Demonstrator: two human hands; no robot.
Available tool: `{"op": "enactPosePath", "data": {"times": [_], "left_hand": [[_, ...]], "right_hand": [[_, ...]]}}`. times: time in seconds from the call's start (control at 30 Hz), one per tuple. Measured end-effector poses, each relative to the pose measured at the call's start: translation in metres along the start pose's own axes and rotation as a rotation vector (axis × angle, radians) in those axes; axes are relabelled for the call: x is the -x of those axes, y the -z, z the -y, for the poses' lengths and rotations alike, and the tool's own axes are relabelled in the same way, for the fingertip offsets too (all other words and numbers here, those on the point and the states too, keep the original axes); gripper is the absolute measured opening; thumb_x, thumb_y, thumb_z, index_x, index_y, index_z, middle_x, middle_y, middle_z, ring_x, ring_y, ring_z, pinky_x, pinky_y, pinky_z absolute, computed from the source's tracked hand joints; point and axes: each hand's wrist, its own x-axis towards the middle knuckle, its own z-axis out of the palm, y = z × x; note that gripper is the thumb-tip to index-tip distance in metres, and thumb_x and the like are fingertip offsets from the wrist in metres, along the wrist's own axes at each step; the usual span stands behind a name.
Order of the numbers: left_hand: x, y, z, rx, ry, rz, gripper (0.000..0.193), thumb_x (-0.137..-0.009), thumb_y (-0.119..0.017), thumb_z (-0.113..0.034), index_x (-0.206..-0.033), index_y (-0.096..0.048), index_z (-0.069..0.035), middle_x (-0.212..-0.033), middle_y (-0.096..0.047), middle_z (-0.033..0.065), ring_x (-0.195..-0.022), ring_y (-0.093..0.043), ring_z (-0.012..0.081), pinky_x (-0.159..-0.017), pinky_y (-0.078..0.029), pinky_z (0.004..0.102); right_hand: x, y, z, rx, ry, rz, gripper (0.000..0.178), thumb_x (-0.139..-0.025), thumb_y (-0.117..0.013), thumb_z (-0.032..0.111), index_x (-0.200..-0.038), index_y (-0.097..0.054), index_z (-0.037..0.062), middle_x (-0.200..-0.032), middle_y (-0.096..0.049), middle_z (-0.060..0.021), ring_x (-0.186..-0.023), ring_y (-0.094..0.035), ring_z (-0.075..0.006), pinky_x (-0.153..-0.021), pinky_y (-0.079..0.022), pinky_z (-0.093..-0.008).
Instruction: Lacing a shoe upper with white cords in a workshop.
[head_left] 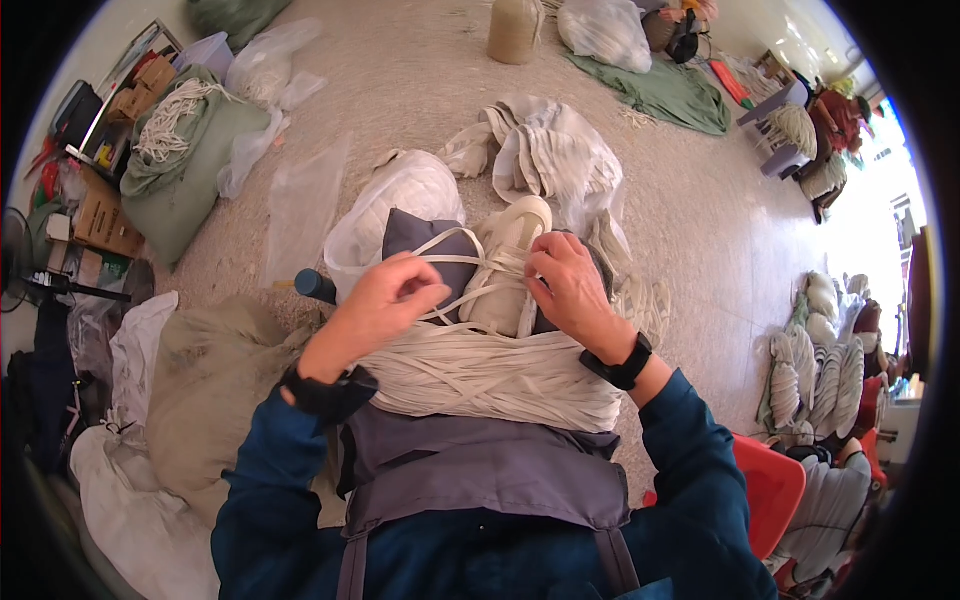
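Note:
A cream shoe (505,262) lies on my lap, its toe pointing away from me. Pale flat shoelaces (448,256) cross it and loop out to the left over dark grey cloth. My left hand (392,298) is left of the shoe, fingers curled in where a lace runs to them. My right hand (572,285) bends over the shoe's right side, its fingertips pinched at the lacing and partly hidden. Between my forearms a thick bundle of cream laces (480,372) lies across my grey apron (490,480).
Beyond my lap sit a clear plastic bag (400,195) of white items and a pile of pale shoe pieces (555,150). A blue-capped object (315,286) stands left. Sacks (215,380) lie at left, a red bin (770,490) at right. Other people sit at far right.

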Motion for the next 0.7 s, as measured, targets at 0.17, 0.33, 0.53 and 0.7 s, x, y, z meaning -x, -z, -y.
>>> {"op": "enactPosePath", "data": {"times": [0.17,0.33,0.53,0.7], "left_hand": [[-0.025,-0.042,0.012,-0.438,-0.439,-0.127,0.016,-0.083,-0.075,-0.009,-0.095,-0.066,-0.003,-0.096,-0.061,0.0093,-0.090,-0.063,0.0258,-0.078,-0.050,0.0358],[-0.044,-0.063,0.019,-0.618,-0.502,-0.097,0.019,-0.078,-0.077,-0.010,-0.092,-0.065,-0.005,-0.090,-0.057,0.0103,-0.090,-0.058,0.0301,-0.078,-0.046,0.0412],[-0.054,-0.066,0.021,-0.785,-0.618,-0.096,0.013,-0.079,-0.073,-0.011,-0.085,-0.063,-0.007,-0.084,-0.056,0.0082,-0.084,-0.058,0.0280,-0.076,-0.043,0.0387],[-0.015,-0.024,0.025,-0.834,-0.494,-0.165,0.009,-0.081,-0.069,-0.009,-0.081,-0.061,-0.006,-0.082,-0.058,0.0089,-0.079,-0.059,0.0309,-0.074,-0.044,0.0410]], "right_hand": [[-0.003,0.009,0.022,-0.171,-0.180,0.172,0.006,-0.085,-0.065,0.006,-0.089,-0.063,0.0021,-0.084,-0.066,-0.0134,-0.085,-0.064,-0.0327,-0.075,-0.050,-0.0422],[0.013,0.007,0.020,-0.412,-0.393,0.272,0.010,-0.088,-0.065,0.010,-0.088,-0.062,0.0002,-0.069,-0.066,-0.0162,-0.065,-0.066,-0.0355,-0.060,-0.049,-0.0435],[0.014,0.003,0.021,-0.204,-0.333,0.226,0.018,-0.085,-0.070,0.017,-0.083,-0.060,0.0018,-0.068,-0.065,-0.0160,-0.066,-0.065,-0.0356,-0.064,-0.048,-0.0457],[0.021,-0.003,0.009,0.077,-0.150,0.118,0.016,-0.078,-0.073,0.014,-0.078,-0.060,0.0051,-0.074,-0.059,-0.0088,-0.077,-0.060,-0.0311,-0.077,-0.042,-0.0414]]}}
